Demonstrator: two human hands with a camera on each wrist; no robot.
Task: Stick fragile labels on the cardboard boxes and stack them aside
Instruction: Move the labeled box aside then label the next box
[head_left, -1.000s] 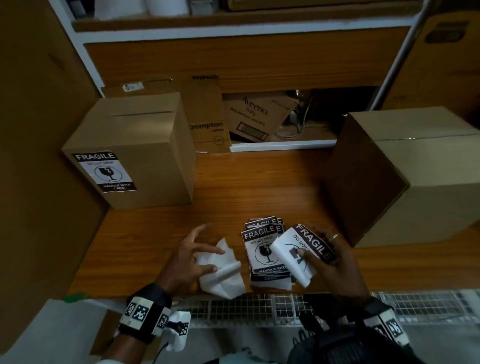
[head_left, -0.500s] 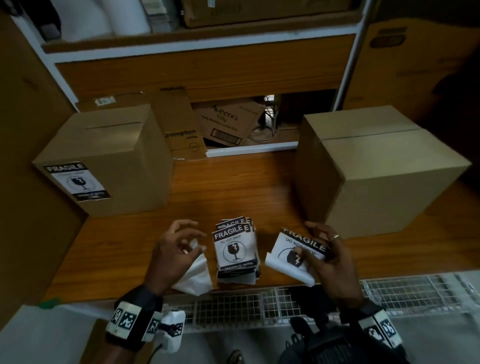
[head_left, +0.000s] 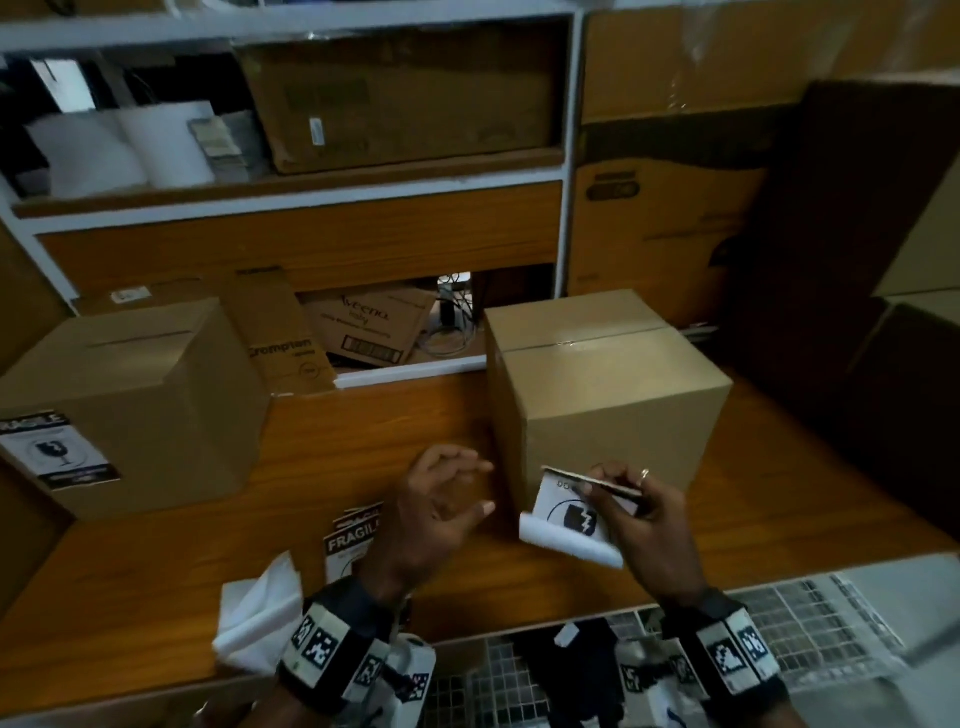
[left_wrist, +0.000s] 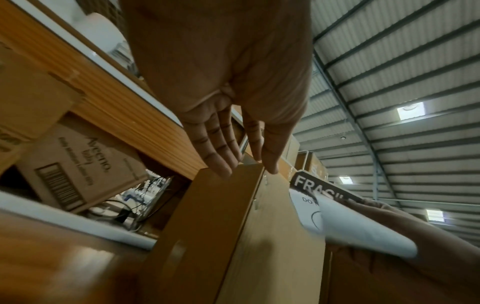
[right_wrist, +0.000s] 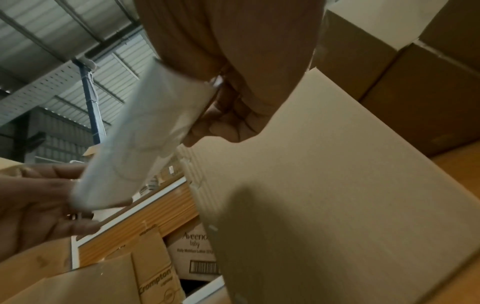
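A wooden worktop (head_left: 322, 457) runs below storage shelves (head_left: 291, 171) stacked with cartons, and on it the right hand (head_left: 644, 514) pinches a fragile label (head_left: 569, 512) by its upper edge, backing sheet curling off the lower end, just in front of the plain cardboard box (head_left: 613, 395). Just left of that grip the left hand (head_left: 436, 512) hangs with fingers spread and relaxed, holding nothing, near the box's corner edge. Under the left hand lies the label stack (head_left: 353, 543), with crumpled backing paper (head_left: 260, 608) nearer the wrist, and well left stands the labelled box (head_left: 130, 395).
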